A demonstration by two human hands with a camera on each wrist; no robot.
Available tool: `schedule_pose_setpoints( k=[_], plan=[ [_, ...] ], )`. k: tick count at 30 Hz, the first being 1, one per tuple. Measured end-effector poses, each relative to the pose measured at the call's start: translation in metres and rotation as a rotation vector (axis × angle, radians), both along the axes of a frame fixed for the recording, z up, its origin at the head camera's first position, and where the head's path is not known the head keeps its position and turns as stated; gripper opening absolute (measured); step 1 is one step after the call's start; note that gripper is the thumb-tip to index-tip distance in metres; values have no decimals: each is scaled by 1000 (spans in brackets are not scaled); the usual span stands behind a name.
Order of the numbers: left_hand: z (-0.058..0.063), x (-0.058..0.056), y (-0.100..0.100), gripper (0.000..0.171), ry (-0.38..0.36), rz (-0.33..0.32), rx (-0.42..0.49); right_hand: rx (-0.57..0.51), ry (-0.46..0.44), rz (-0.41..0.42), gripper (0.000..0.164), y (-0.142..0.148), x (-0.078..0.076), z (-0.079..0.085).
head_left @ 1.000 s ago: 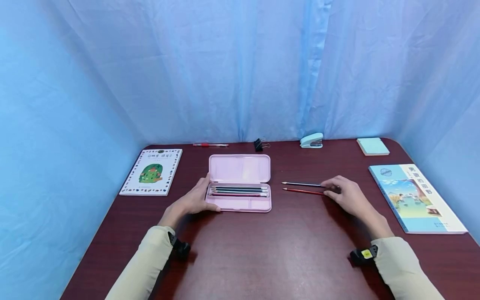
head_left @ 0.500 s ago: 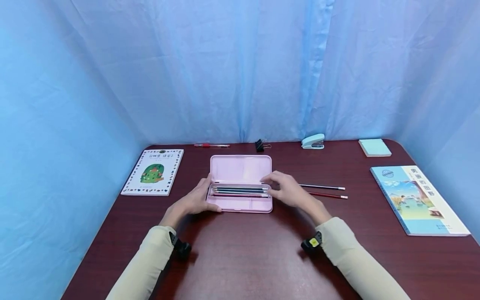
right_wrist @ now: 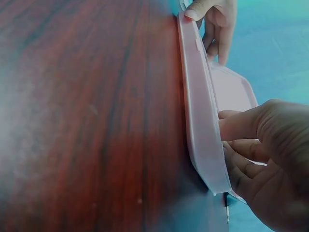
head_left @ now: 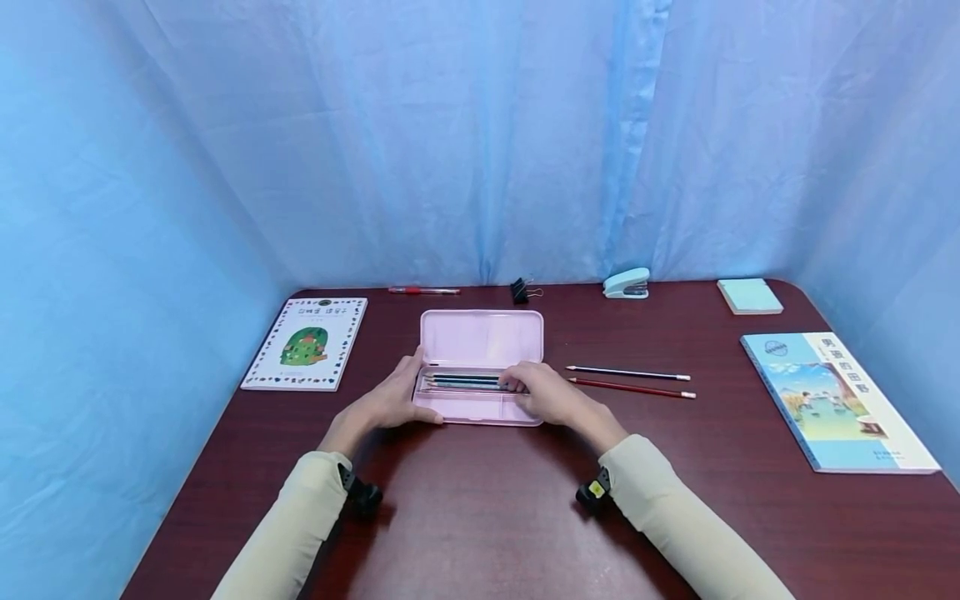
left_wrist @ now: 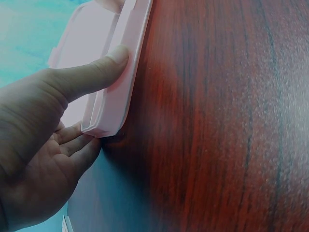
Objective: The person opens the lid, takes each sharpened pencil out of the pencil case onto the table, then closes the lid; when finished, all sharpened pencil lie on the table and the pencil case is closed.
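Observation:
An open pink pencil case (head_left: 459, 408) lies on the dark wooden table, its lid (head_left: 482, 337) tipped back. Several pencils (head_left: 461, 380) lie side by side in its long rear compartment. My left hand (head_left: 393, 392) grips the case's left end, thumb along the front wall and fingers behind. Inside the right part of the case, my right hand (head_left: 551, 393) has its fingers curled down at the pencils, pinching at one; the fingertips are hidden by the case wall in the right wrist view. On the table to the right lie a dark pencil (head_left: 628, 373) and a red pencil (head_left: 632, 388).
Along the back edge are a red pen (head_left: 423, 291), a black binder clip (head_left: 521, 291), a pale stapler (head_left: 626, 283) and a sticky-note pad (head_left: 750, 296). A white booklet (head_left: 305, 343) lies left, a blue book (head_left: 836, 404) right. Blue curtains (head_left: 480, 142) surround the table.
My right hand has let go of the red pencil on the table and moved left into the case, down onto the pencils there. My left hand has stayed on the case.

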State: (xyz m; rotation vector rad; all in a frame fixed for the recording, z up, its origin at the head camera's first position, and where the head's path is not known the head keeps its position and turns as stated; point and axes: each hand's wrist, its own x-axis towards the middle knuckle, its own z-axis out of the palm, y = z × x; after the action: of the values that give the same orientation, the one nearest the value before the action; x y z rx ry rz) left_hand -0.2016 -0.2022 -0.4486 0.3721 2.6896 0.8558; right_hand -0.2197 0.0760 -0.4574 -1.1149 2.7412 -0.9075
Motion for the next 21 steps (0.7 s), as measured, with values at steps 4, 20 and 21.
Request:
schedule_pose_setpoints(
  k=[4,20,21],
  plan=[
    [1,0,0,122,2,-3,9,7,-16,-10,23,0,-2,1],
    [1,1,0,120,-31,18,4,-116,-74,-133,13,46,-5,13],
    [1,1,0,120,-31,20,5,-121,-67,-149,12,54,-5,14]
  ],
)
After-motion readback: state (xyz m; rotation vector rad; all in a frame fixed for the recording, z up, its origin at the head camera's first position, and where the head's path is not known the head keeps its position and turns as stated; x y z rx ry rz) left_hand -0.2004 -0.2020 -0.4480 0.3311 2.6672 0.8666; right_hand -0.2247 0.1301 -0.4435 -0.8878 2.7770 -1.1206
